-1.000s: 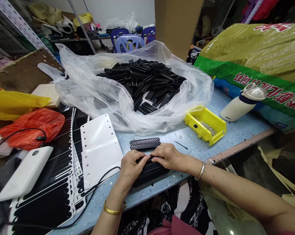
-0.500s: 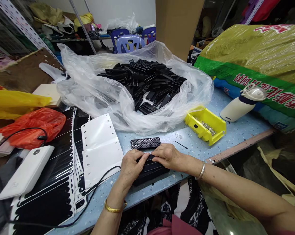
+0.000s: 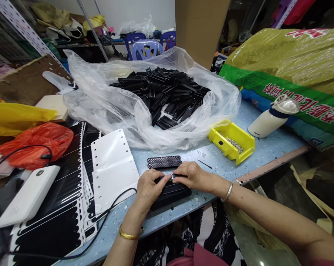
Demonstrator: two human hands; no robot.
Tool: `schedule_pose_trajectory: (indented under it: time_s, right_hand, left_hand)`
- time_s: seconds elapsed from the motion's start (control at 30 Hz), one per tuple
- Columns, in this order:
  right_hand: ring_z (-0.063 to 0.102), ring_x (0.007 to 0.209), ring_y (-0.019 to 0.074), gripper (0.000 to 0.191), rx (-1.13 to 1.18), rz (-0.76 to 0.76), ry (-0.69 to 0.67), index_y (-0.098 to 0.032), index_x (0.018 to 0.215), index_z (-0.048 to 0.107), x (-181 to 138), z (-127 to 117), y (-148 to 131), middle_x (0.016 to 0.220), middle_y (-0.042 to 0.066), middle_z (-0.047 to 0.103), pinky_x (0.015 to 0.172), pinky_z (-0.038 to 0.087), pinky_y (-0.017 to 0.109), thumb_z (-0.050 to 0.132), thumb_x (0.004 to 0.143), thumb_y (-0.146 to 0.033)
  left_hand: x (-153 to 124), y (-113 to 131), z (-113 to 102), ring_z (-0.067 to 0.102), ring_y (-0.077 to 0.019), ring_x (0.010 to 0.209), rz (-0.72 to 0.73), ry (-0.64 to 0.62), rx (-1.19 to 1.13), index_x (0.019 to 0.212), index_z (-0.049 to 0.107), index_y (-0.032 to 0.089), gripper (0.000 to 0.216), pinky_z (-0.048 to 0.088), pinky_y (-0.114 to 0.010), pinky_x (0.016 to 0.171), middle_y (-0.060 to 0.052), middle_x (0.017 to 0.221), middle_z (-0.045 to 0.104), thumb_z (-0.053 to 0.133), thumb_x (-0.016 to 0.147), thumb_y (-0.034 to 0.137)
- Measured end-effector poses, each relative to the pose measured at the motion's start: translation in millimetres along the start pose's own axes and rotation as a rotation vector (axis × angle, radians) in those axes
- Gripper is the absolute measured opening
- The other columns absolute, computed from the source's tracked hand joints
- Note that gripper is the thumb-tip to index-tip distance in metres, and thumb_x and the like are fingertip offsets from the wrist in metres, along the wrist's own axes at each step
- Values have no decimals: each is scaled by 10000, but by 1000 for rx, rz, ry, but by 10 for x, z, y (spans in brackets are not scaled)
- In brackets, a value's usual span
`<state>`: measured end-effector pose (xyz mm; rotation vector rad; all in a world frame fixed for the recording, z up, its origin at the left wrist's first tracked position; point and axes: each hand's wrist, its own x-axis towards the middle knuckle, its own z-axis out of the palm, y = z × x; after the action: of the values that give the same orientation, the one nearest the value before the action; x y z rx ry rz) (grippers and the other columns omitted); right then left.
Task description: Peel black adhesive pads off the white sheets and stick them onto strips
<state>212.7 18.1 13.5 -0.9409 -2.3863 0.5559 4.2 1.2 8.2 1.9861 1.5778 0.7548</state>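
My left hand [image 3: 148, 189] and my right hand [image 3: 191, 176] meet at the near edge of the blue speckled table [image 3: 266, 147], fingers curled over a black ribbed plastic block [image 3: 171, 194]. Between the fingertips a small shiny metal piece [image 3: 172, 176] shows, pinched against the black part. Just beyond my hands lies a black perforated strip [image 3: 164, 162] flat on the table. A gold bangle sits on my left wrist and a silver one on my right.
A clear plastic bag [image 3: 105, 107] holds a heap of black comb-like parts [image 3: 167, 94]. A yellow bin [image 3: 231, 140] with small metal bits and a white bottle [image 3: 272, 116] stand right. White and black card sheets [image 3: 111, 166], a white power bank [image 3: 28, 199] and cable lie left.
My hands stay on the black block; the fingertips have shifted slightly and a small shiny piece now shows between them.
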Motion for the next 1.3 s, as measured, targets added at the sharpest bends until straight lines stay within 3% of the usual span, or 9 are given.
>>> schedule_pose_trajectory:
  time_s: [0.33,0.47,0.67,0.9,1.1,1.3]
  right_hand:
    - [659,790,182,247,91,72,-13,-130,1013,727,-54,-72,33,865,97,733,738,520,297,714,831,-297]
    - [653,745,167,291,119,220,11,-155,999,730,-128,-113,90,850,67,723,698,523,285,773,764,-321]
    - [640,635,146,343,370,455,113,-159,992,733,-298,-158,146,792,43,721,610,537,273,798,689,-306]
    - [496,459,104,251,388,696,82,-125,833,752,-108,-75,-73,552,8,630,419,354,212,681,779,-359]
    - [481,482,105,165,288,668,121,-133,660,707,-30,47,-119,511,0,599,455,344,217,626,780,-212]
    - [528,439,100,121,701,809,112,-125,715,670,-107,-40,-62,523,-22,590,430,404,208,585,772,-191]
  left_hand:
    - [-4,2,4,578,-161,681,-6,-2,29,678,747,215,262,433,-279,668,-28,665,648,646,820,411]
    - [-5,7,0,581,-164,683,-6,-6,44,679,743,222,264,425,-277,657,-23,658,638,638,825,415]
    - [-6,22,-7,579,-169,683,3,6,56,659,733,227,263,429,-281,665,-21,647,631,643,821,413]
    - [-1,17,-7,579,-169,664,21,-2,82,662,739,226,267,425,-277,638,-27,631,630,645,822,418]
    - [-19,-3,16,581,-167,662,60,20,78,651,726,220,271,427,-282,655,-23,635,639,643,827,408]
    - [-13,5,4,577,-169,658,61,4,101,651,727,223,267,415,-285,647,-24,632,628,642,828,405]
